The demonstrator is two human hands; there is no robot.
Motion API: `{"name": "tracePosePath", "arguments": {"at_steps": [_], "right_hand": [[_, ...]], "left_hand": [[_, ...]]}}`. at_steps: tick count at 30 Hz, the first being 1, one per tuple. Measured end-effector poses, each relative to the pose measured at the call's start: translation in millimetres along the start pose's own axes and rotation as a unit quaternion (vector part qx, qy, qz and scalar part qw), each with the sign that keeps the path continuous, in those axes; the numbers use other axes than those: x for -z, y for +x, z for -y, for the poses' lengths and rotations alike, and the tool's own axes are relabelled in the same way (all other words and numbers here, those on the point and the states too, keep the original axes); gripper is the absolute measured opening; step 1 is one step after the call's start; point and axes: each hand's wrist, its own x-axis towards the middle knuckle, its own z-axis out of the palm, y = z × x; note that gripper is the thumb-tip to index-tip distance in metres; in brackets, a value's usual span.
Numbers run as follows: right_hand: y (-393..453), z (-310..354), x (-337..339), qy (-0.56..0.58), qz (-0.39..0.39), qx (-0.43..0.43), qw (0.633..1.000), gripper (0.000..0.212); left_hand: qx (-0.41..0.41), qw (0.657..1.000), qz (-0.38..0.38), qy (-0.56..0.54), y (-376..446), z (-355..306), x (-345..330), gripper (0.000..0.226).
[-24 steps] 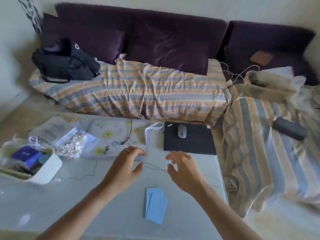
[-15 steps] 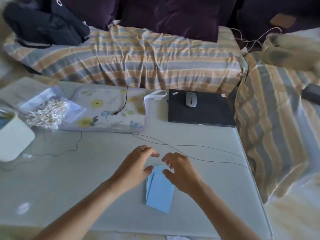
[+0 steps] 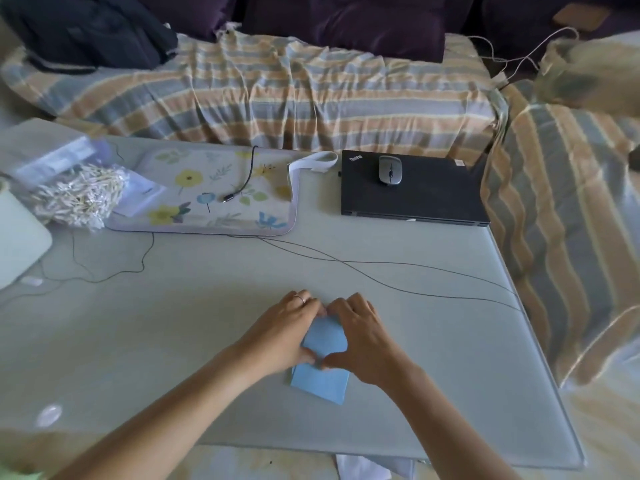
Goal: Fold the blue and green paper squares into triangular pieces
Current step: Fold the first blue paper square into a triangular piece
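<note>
Both hands: my left hand [image 3: 284,332] and right hand [image 3: 360,336] press the blue paper [image 3: 323,368], fingers bent onto its far end, thumbs meeting mid-sheet.
Paper: flat on the table [image 3: 173,323], near its front edge.
Room: bare tabletop either side; cable [image 3: 398,275] beyond my fingertips.

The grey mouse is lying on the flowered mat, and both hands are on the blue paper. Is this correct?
Not quite: the head view shows the grey mouse on the closed black laptop, not the flowered mat. Left hand and right hand are on the blue paper.
</note>
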Motion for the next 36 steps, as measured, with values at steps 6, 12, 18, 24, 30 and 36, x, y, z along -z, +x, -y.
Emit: {"name": "tracePosePath", "arguments": {"at_steps": [6, 12, 18, 24, 30, 36], "right_hand": [[-2, 4, 2, -0.039, -0.007, -0.045, 0.998, 0.084], [-8, 0, 2, 0.05, -0.119, -0.083, 0.988, 0.019], [-10, -2, -8, 0.081, -0.171, -0.07, 0.979, 0.006], [-12, 8, -10, 0.087, -0.237, -0.037, 0.967, 0.014], [-20, 18, 0, 0.077, -0.286, -0.003, 0.955, 0.01], [-39, 19, 2, 0.165, -0.287, -0.015, 0.943, 0.005]], "left_hand": [[0.024, 1.0, 0.014, -0.003, -1, -5, 1, 0.074], [0.046, 0.999, 0.016, 0.003, -3, -8, 1, 0.062], [0.073, 0.997, -0.021, -0.017, -7, -7, 1, 0.058], [0.095, 0.989, -0.102, -0.054, -14, -4, 0, 0.034], [0.129, 0.959, -0.201, -0.156, -19, -15, 10, 0.006], [0.128, 0.943, -0.262, -0.158, -28, -32, 19, 0.016]]}}
